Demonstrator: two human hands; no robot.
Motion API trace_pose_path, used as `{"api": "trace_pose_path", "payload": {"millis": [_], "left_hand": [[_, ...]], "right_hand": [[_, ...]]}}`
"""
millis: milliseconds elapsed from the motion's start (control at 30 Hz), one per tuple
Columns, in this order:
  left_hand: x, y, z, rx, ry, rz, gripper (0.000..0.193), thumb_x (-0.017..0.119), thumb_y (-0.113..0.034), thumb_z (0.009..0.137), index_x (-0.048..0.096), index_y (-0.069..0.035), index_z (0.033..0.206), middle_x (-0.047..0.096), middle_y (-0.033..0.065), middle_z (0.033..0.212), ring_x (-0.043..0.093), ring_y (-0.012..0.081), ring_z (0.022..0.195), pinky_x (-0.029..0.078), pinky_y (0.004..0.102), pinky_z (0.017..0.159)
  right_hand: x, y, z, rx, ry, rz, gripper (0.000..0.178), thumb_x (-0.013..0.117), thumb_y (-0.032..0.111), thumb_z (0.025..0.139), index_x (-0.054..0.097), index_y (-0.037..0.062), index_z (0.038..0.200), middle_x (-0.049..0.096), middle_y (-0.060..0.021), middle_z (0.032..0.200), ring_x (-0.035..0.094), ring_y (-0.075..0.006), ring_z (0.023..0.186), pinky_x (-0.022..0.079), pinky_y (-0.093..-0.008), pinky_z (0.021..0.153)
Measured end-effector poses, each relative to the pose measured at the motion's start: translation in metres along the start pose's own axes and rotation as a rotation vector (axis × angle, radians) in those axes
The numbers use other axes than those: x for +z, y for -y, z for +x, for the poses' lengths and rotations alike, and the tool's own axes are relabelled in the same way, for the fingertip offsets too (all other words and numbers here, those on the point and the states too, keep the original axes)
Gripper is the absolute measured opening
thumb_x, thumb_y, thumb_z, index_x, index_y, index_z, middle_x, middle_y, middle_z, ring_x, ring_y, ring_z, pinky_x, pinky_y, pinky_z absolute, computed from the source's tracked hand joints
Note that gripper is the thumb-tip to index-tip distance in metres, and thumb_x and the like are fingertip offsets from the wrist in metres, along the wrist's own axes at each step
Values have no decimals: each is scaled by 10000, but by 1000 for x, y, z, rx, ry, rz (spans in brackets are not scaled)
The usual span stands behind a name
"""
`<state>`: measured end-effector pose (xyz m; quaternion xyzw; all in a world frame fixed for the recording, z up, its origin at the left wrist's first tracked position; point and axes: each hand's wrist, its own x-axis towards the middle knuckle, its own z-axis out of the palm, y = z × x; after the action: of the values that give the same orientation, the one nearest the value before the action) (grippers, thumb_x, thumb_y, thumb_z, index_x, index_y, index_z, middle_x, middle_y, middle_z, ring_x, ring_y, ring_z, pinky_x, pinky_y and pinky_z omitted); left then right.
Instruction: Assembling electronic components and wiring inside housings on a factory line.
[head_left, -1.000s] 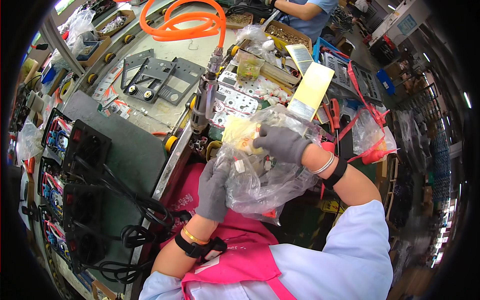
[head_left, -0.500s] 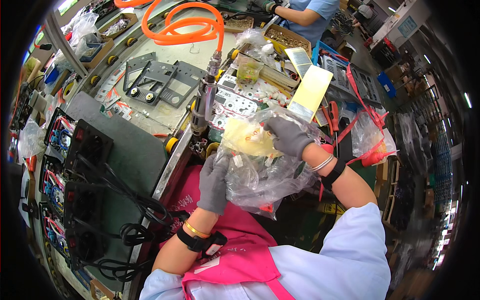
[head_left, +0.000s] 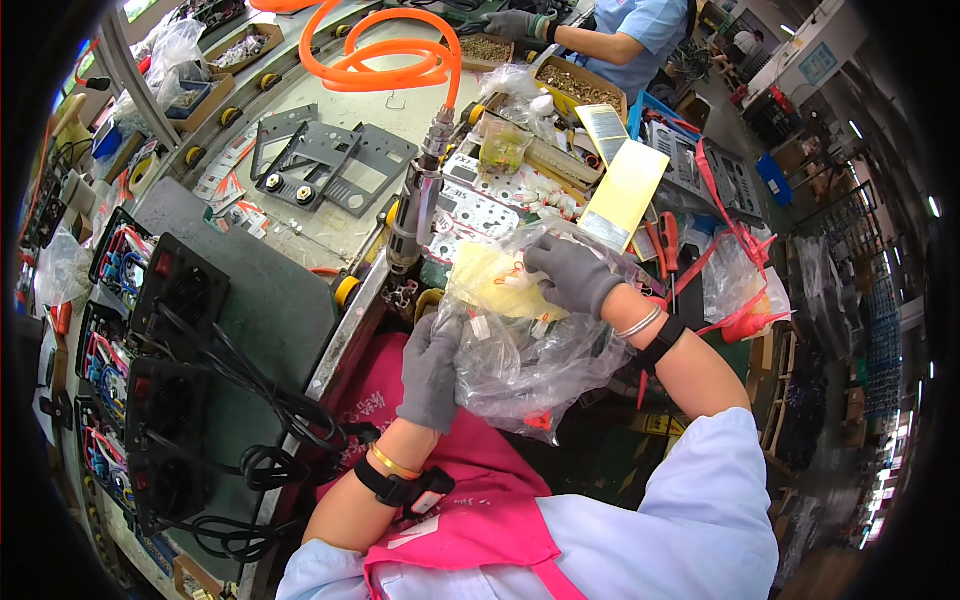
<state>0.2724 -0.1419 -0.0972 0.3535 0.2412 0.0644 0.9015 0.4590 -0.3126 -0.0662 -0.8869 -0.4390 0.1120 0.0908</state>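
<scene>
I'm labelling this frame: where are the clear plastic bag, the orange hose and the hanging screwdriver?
clear plastic bag (head_left: 535, 360), head view, crumpled middle.
orange hose (head_left: 375, 70), head view, coiled loop.
hanging screwdriver (head_left: 418, 205), head view, metal body.

Quick count from where I'm standing: two grey-gloved hands of mine, left (head_left: 430, 372) and right (head_left: 572, 274), on one crinkly clear plastic bag (head_left: 530, 355). One coiled orange air hose (head_left: 375, 60), one hanging metal power screwdriver (head_left: 415, 205), two grey metal brackets (head_left: 325, 165), and one co-worker's gloved hand (head_left: 512, 22) up top.

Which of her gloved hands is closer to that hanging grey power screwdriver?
Left. The left hand grips the clear plastic bag below the hanging grey power screwdriver; the right hand sits farther right.
</scene>
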Motion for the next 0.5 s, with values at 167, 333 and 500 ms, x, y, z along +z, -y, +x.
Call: {"api": "trace_pose_path", "payload": {"millis": [167, 333, 500], "left_hand": [[1, 0, -1, -2, 18, 30, 237, 566, -146, 910, 570, -11, 1105, 613, 47, 976, 569, 104, 826, 469, 242, 747], [2, -5, -3, 14, 0, 28, 242, 569, -158, 912, 566, -7, 1101, 614, 56, 971, 573, 109, 822, 478, 249, 742], [2, -7, -3, 6, -8, 2, 235, 566, -154, 915, 561, -5, 1097, 615, 62, 972, 576, 113, 819, 484, 257, 740]], "right_hand": [[2, 4, -2, -54, 12, 20, 311, 616, 64, 713, 607, 138, 1015, 549, -115, 1023, 597, -338, 878, 485, -415, 759], [-13, 8, 3, -14, 19, 46, 301, 623, 72, 719, 631, 138, 1013, 572, -86, 998, 604, -288, 865, 493, -380, 765], [-50, -6, -6, -69, 114, 620, 307, 660, 65, 730, 641, 95, 1035, 640, -22, 1010, 576, -109, 864, 484, -257, 768]]}}
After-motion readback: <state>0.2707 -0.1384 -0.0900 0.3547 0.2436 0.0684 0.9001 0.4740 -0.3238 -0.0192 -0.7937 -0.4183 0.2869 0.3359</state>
